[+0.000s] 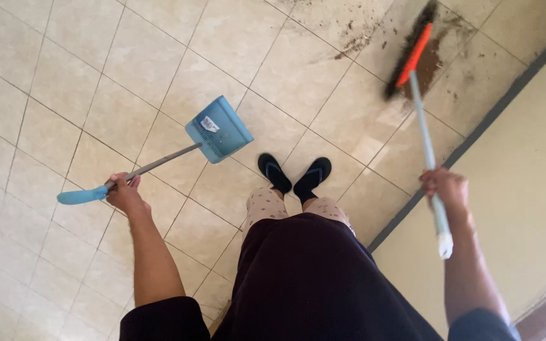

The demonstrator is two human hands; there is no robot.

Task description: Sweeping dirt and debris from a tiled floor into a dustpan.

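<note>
Broom reaches the dirt; dustpan hangs well left.
Right hand fingers grip the broom handle; left hand grips the dustpan's.

Broom bristle tip cut by top edge, head motion-blurred. Dustpan label too small to tell. Handle sections hidden inside left hand, right hand.

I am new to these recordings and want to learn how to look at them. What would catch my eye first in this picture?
First, the bright blue dustpan, hanging above the tiled floor on its long handle, gripped by the left hand. Next, the broom with its orange head at the upper right, held by the right hand, its bristles in a patch of dark dirt near the wall. Between them, two black slippers stand on the tiles.
</note>
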